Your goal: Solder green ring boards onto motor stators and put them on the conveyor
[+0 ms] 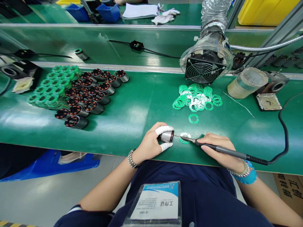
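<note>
Near the table's front edge, my left hand (155,141) grips a motor stator (167,136), a silver cylinder with copper windings, lying on its side. White covers wrap its thumb and a finger. A thin wire runs from the stator's right end toward a green ring-shaped circuit board (185,138) lying on the green table. My right hand (219,148) holds a soldering iron (224,150) by its dark handle. The iron's tip reaches over the board near the wire; whether it touches either, I cannot tell. Just beyond lies another ring board (193,119).
A pile of green ring boards (197,97) lies beneath a fan (204,71). Several stators (87,91) stand at left beside stacked boards (52,86). At right are a round container (247,82), a solder wire (239,104) and an iron stand (269,101); the iron's cable (287,132) curves there.
</note>
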Demonstrator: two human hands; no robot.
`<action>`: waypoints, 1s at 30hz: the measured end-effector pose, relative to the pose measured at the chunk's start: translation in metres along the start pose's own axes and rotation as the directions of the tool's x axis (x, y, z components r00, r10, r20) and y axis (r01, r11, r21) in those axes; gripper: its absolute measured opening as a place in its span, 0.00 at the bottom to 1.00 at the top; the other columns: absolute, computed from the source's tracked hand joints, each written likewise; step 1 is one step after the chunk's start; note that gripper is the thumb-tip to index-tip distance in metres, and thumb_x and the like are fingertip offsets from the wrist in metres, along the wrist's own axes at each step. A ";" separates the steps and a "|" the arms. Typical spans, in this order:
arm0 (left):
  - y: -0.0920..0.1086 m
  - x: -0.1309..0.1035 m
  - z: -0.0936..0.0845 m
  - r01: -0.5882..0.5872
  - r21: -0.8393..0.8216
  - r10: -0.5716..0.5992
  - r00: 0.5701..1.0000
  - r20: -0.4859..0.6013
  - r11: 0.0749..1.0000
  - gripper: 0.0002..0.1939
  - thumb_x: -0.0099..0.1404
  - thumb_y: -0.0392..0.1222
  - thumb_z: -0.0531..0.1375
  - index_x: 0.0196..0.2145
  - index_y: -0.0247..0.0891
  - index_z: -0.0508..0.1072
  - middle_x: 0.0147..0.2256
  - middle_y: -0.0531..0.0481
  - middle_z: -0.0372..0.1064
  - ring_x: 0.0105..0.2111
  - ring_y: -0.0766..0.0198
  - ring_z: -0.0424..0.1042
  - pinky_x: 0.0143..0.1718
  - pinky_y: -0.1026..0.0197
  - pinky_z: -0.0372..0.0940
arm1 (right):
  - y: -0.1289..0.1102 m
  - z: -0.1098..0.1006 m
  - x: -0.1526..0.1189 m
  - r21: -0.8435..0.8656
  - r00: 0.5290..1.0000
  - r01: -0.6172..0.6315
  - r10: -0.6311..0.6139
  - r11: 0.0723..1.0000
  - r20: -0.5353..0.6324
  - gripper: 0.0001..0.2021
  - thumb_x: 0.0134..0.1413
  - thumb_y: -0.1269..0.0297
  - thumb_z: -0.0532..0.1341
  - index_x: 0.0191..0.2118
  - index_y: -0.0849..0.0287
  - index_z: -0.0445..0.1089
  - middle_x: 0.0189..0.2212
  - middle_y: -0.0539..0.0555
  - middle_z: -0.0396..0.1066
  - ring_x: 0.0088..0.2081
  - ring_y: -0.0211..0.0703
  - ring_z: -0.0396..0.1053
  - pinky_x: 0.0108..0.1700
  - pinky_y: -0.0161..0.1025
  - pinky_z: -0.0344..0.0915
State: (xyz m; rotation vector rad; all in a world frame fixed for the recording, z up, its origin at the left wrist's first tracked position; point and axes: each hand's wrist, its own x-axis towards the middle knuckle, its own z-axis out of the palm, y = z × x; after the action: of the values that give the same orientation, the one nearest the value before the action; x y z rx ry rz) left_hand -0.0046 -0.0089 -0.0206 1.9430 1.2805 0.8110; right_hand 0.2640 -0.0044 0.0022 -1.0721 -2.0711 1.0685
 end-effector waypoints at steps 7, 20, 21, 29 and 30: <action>-0.001 0.002 0.001 0.006 0.007 -0.006 1.000 0.002 1.000 0.23 0.51 0.34 0.65 0.46 0.39 0.67 0.44 0.44 0.62 0.42 0.60 0.67 0.44 0.54 0.64 | 0.002 0.002 -0.001 0.027 0.998 0.061 -0.061 0.998 -0.004 0.09 0.55 0.69 0.58 0.41 0.57 0.72 0.30 0.53 0.73 0.33 0.40 0.70 0.36 0.39 0.66; 0.000 0.000 0.000 0.020 0.022 -0.020 1.000 0.000 1.000 0.23 0.51 0.35 0.65 0.46 0.39 0.67 0.45 0.45 0.62 0.42 0.60 0.67 0.45 0.55 0.64 | 0.003 -0.002 -0.003 0.004 0.996 0.037 -0.036 0.999 -0.080 0.09 0.54 0.68 0.58 0.40 0.56 0.73 0.31 0.53 0.74 0.33 0.41 0.71 0.37 0.40 0.67; 0.000 0.000 0.000 0.022 0.022 -0.022 1.000 0.003 1.000 0.23 0.51 0.35 0.65 0.46 0.39 0.67 0.45 0.45 0.62 0.42 0.60 0.67 0.45 0.54 0.64 | 0.002 -0.004 -0.004 0.001 0.995 0.035 -0.035 0.999 -0.099 0.09 0.54 0.68 0.58 0.40 0.56 0.73 0.31 0.53 0.74 0.32 0.41 0.71 0.37 0.40 0.67; -0.001 -0.001 0.003 0.052 0.047 -0.054 0.998 0.039 0.998 0.21 0.54 0.35 0.63 0.47 0.41 0.66 0.45 0.46 0.61 0.42 0.60 0.68 0.46 0.54 0.64 | 0.031 -0.072 0.008 -0.259 0.725 -0.149 -0.072 0.954 -0.685 0.10 0.54 0.63 0.58 0.42 0.55 0.72 0.37 0.54 0.74 0.37 0.44 0.72 0.40 0.43 0.69; -0.001 -0.001 0.003 0.052 0.046 -0.054 0.998 0.040 0.998 0.21 0.54 0.36 0.63 0.47 0.41 0.66 0.46 0.46 0.61 0.42 0.60 0.68 0.46 0.54 0.64 | 0.040 -0.084 0.013 -0.322 0.666 -0.163 -0.136 0.933 -0.733 0.11 0.55 0.63 0.58 0.43 0.56 0.71 0.38 0.55 0.74 0.38 0.45 0.72 0.42 0.45 0.68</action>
State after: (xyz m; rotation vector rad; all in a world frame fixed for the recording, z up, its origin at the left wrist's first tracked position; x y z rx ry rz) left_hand -0.0033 -0.0100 -0.0236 1.9420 1.3309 0.7183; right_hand 0.3372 0.0538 0.0139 -1.4051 -1.5669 0.1300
